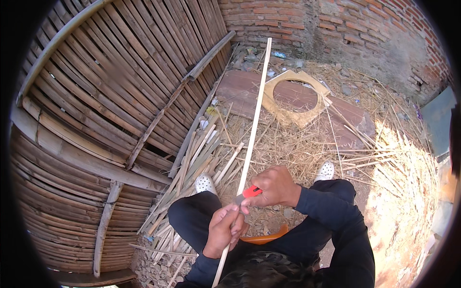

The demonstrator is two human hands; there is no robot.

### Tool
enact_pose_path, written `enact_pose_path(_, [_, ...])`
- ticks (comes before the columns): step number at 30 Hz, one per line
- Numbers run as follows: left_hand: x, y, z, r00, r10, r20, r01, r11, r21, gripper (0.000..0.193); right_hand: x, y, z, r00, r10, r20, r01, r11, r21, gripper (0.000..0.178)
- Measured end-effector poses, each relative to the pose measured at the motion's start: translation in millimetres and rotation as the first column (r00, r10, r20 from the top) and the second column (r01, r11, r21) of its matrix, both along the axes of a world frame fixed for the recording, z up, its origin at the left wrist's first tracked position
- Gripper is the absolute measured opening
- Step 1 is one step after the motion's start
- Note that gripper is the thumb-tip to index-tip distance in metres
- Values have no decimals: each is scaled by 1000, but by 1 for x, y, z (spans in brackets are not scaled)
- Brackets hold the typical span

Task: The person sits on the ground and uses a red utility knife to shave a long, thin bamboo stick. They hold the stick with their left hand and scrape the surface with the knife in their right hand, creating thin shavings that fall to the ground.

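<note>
- Bamboo slats make up the wall [96,96] filling the left side of the frame.
- Loose split strips [192,165] lie heaped at its foot, left of centre.
- White, holed clog [205,184] on my left foot, beside that heap.
- My left hand [223,229], lower centre, is closed around a long pale strip [252,129], which slants from the top centre down to the bottom edge.
- Red-handled knife [251,192] in the centre, its grey blade against the strip just above my left fingers.
- Orange object [265,236] low in the centre, partly hidden by my legs.
- My right hand [276,186] is clenched on the knife handle, close beside the left one.
- Tan panel [302,119] with a round hole, upper centre-right.
- Brick wall [345,29] across the upper right.
- Dry shavings [403,185] in sunlight at the right.
</note>
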State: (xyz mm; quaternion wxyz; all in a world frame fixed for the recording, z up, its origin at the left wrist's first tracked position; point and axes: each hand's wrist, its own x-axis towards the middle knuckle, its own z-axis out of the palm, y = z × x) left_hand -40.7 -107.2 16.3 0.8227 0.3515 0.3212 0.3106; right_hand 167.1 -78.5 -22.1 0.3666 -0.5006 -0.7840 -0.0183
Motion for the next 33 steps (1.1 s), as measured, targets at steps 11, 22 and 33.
enact_pose_path(11, [-5,0,2,983,-3,-183,30,989,143,29,4,11,0,999,-36,16,36,999,1,61])
enact_pose_path(22, [-6,-2,-4,957,26,-288,69,946,317,28,32,39,0,952,-303,-33,298,949,-108,58])
enact_pose_path(33, [-4,-10,-3,953,-18,-302,103,958,268,27,58,57,-10,904,-426,29,422,882,-208,66])
